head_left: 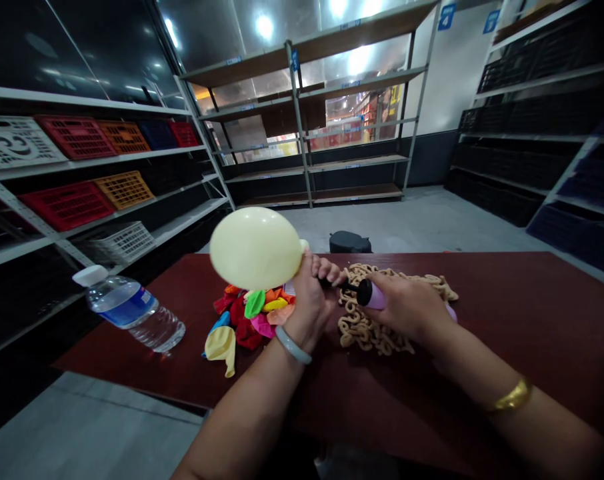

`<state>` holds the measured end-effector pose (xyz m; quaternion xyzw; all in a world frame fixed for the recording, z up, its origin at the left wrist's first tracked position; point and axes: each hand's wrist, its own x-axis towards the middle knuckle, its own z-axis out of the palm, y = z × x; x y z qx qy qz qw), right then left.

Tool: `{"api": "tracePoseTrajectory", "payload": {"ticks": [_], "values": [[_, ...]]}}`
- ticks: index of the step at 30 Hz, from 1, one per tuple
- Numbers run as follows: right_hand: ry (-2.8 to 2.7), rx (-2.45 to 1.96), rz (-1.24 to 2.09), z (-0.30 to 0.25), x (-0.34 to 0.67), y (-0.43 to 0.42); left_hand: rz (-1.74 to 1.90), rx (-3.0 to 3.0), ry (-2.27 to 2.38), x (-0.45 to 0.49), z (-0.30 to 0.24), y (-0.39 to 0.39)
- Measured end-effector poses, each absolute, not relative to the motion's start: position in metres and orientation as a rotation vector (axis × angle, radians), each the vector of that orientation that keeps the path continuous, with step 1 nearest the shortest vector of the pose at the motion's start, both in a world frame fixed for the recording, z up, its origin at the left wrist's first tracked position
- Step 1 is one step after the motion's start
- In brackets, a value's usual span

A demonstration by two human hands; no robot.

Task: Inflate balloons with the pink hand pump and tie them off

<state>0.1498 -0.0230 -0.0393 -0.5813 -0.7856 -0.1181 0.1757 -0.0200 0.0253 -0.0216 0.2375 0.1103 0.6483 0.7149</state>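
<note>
Maroon table (532, 313) | yellow balloon (255, 248) above | grey floor (432, 220) | metal shelves (357, 162)

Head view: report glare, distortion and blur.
In the head view, wide-angle distortion bows the shelves and the table; ceiling lights blow out into glare; the balloon at the left hand and the pump in the right hand look sharp; the dark racks sit in deep shadow.
</note>
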Motion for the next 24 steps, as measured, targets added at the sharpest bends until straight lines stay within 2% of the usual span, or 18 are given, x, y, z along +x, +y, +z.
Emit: {"api": "tracePoseTrajectory", "payload": {"ticks": [8, 16, 24], "values": [[-2.230, -1.717, -0.417, -0.049, 0.182, -0.007, 1.616, 0.410, 0.278, -0.071, -0.015, 0.058], [-2.213, -1.731, -0.514, -0.046, 0.165, -0.019, 1.501, 0.444, 0.205, -0.040, -0.026, 0.045], [-2.174, -1.675, -0.389, -0.041, 0.140, -0.027, 1.407, 0.566, 0.254, 0.001, -0.027, 0.013]]}}
